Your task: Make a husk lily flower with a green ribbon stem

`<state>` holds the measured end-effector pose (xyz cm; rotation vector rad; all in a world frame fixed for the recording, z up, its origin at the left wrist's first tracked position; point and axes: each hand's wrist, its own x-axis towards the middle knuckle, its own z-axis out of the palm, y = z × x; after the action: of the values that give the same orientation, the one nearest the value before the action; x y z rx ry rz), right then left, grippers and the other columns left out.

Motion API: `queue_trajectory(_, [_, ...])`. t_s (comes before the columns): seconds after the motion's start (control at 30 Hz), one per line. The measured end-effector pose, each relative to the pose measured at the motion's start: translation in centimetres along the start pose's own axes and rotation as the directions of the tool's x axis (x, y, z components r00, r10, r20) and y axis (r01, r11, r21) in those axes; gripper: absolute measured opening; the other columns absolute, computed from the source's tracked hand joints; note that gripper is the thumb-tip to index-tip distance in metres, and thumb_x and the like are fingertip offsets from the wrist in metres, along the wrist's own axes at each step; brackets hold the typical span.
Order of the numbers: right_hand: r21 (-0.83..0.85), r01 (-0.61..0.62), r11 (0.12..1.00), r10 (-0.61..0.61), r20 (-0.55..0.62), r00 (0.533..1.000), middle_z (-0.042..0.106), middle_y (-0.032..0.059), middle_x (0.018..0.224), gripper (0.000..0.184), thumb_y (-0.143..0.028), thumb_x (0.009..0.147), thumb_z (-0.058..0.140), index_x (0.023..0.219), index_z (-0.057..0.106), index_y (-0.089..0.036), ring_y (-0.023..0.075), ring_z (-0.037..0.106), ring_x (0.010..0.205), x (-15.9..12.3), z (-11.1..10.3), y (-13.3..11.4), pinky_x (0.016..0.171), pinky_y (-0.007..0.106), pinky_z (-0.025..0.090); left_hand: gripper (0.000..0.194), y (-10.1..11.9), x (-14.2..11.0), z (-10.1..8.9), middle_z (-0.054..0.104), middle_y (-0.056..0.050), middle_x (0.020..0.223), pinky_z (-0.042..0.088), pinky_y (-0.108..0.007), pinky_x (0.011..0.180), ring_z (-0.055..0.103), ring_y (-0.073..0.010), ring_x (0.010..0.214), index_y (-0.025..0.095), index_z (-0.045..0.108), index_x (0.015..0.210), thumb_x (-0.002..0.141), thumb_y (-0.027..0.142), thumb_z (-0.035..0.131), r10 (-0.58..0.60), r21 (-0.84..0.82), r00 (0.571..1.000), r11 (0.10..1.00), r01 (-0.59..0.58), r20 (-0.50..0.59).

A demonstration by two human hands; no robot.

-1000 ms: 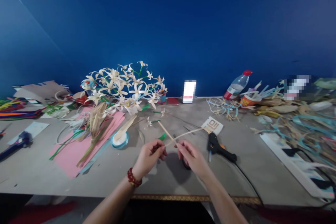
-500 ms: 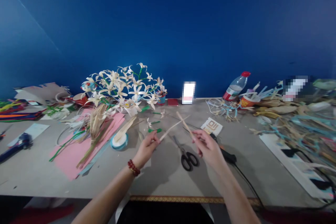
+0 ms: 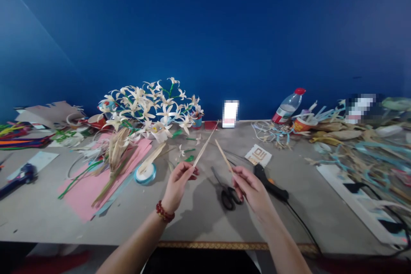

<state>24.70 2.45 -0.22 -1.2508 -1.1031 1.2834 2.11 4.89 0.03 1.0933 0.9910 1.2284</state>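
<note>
While the left hand pinches a thin, pale, tapering strip and the right hand a slender tan stick, both look light, likely snappable, best held by near ends.

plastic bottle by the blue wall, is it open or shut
Shut: the plastic bottle has its red cap on, covering the mouth. How tightly it is screwed, I cannot tell.

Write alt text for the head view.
Two hands hold pale strips above a gray table: the left hand one strip, the right hand another. Black-handled scissors lie between them; white flowers stand behind.
</note>
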Motion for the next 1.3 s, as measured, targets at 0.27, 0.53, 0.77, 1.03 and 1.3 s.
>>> queue_trajectory(0.27, [-0.051, -0.063, 0.997, 0.069, 0.131, 0.989, 0.049, -0.0060, 0.058, 0.044, -0.061, 0.080, 0.063, 0.089, 0.060, -0.018, 0.0058, 0.038, 0.040, -1.6, 2.7, -0.6, 0.038, 0.018, 0.028, 0.027, -0.3, -1.4, 2.0, 0.066, -0.004, 0.073, 0.047, -0.027, 0.069, 0.060, -0.0162, 0.070, 0.016, 0.065, 0.079, 0.084, 0.042, 0.066, -0.059, 0.165, 0.975, 0.986, 0.024, 0.213])
queue_trajectory(0.53, [-0.209, 0.047, 0.977, -0.022, 0.120, 0.993, 0.048, -0.0033, 0.056, 0.040, -0.058, 0.087, 0.056, 0.077, 0.061, -0.019, 0.0115, 0.044, 0.051, -1.9, 3.8, 0.7, 0.044, 0.021, 0.033, 0.020, -0.5, -1.5, 2.1, 0.067, -0.005, 0.077, 0.046, -0.026, 0.067, 0.060, -0.0178, 0.072, 0.017, 0.067, 0.080, 0.087, 0.035, 0.061, 0.003, 0.334, 0.966, 0.938, -0.092, 0.257])
queue_trajectory(0.77, [-0.246, 0.056, 0.968, -0.022, 0.139, 0.990, 0.045, -0.0042, 0.049, 0.047, -0.062, 0.086, 0.054, 0.066, 0.058, -0.019, 0.0120, 0.043, 0.048, -1.4, 4.0, 1.0, 0.049, 0.024, 0.033, 0.020, -0.3, -1.3, 1.9, 0.069, -0.005, 0.075, 0.047, -0.027, 0.068, 0.061, -0.0182, 0.071, 0.017, 0.067, 0.077, 0.087, 0.032, 0.059, 0.023, 0.384, 0.958, 0.913, -0.137, 0.285])
queue_trajectory(1.03, [-0.037, -0.101, 0.994, 0.107, 0.210, 0.972, 0.041, -0.0061, 0.046, 0.046, -0.063, 0.078, 0.062, 0.066, 0.061, -0.018, 0.0086, 0.034, 0.043, -1.6, 4.3, 0.6, 0.041, 0.022, 0.021, 0.018, 0.4, -1.5, 1.8, 0.068, -0.005, 0.074, 0.044, -0.025, 0.066, 0.060, -0.0174, 0.070, 0.017, 0.066, 0.076, 0.088, 0.028, 0.060, 0.030, 0.399, 0.949, 0.903, -0.160, 0.313])
queue_trajectory(1.3, [0.096, -0.309, 0.946, 0.282, 0.222, 0.933, 0.040, -0.0073, 0.042, 0.044, -0.058, 0.076, 0.065, 0.062, 0.058, -0.017, 0.0052, 0.026, 0.038, -2.2, 4.3, 0.3, 0.039, 0.020, 0.014, 0.020, 0.6, -1.4, 0.9, 0.065, -0.003, 0.073, 0.042, -0.026, 0.066, 0.057, -0.0168, 0.070, 0.018, 0.065, 0.075, 0.088, 0.031, 0.059, 0.083, 0.454, 0.935, 0.857, -0.243, 0.344])
